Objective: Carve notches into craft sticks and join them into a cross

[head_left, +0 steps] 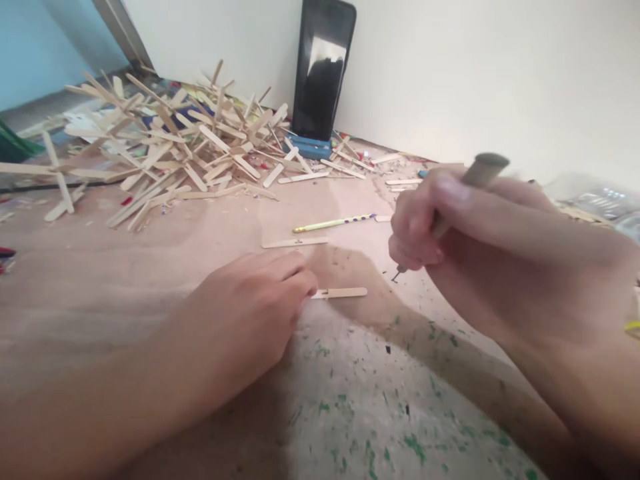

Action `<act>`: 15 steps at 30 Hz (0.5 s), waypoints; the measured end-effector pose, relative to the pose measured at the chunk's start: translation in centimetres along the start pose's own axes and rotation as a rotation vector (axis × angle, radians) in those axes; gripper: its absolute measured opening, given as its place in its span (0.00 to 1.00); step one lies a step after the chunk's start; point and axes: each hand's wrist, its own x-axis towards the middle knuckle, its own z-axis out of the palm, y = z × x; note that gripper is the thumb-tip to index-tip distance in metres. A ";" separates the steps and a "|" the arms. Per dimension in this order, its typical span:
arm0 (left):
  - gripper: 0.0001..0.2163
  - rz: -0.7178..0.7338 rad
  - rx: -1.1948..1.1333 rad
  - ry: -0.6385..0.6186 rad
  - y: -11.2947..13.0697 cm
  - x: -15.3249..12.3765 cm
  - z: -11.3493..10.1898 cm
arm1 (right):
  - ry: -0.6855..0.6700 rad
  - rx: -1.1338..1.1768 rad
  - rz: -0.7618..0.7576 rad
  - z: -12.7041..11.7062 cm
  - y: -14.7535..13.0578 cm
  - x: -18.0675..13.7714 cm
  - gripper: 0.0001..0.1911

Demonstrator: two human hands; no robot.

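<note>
My left hand (273, 293) rests on the table with its fingers curled together over one end of a wooden craft stick (347, 293), holding it against the surface. A small dark notch or mark shows on that stick just beyond my fingertips. To the right, my right hand (450, 220) is raised and wrapped around a pen-like tool (483, 172) with a thick grey-brown handle and a thin, bent tip. The tip is apart from the stick, and the tool's exact kind is unclear. Another craft stick (295, 243) with a dark mark lies just behind my left hand.
A yellow patterned pencil (333, 223) lies farther back. Craft sticks (200, 143), many crossed, form a large heap at back left. A dark phone (324, 70) stands in a blue holder (310, 147) against the white wall. Green flecks dot the front of the table (350, 400).
</note>
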 end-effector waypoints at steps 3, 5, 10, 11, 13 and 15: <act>0.16 0.016 0.015 0.037 -0.2 -0.4 0.4 | -0.117 -0.010 0.066 -0.1 -0.4 0.3 0.35; 0.17 0.028 0.024 0.075 -0.2 -0.6 0.5 | -0.187 -0.013 0.191 -0.1 -0.9 0.7 0.41; 0.17 0.035 -0.111 0.014 0.6 -0.6 0.4 | -0.007 -0.023 0.199 0.9 -1.4 0.9 0.48; 0.17 0.039 -0.157 0.010 0.8 -0.6 0.3 | -0.022 -0.023 0.186 1.3 -1.4 0.8 0.49; 0.16 0.042 -0.222 0.033 1.1 -0.5 0.0 | -0.126 -0.048 0.185 1.9 -1.5 0.5 0.49; 0.15 0.040 -0.208 0.070 1.1 -0.6 -0.2 | -0.205 -0.083 0.189 2.3 -1.7 0.3 0.50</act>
